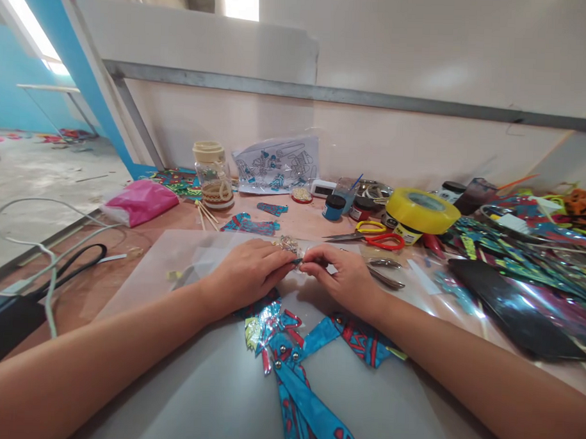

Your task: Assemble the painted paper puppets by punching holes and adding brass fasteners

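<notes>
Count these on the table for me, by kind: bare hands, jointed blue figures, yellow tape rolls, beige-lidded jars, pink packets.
Left hand and right hand: 2
Jointed blue figure: 1
Yellow tape roll: 1
Beige-lidded jar: 1
Pink packet: 1
Total: 6

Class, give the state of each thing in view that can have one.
Left hand: pinching a small blue piece
Right hand: pinching at the same piece
Blue figure: lying flat, joined by studs
Blue jar: closed
Cream-topped jar: closed
Scissors: lying down, open or shut unclear
</notes>
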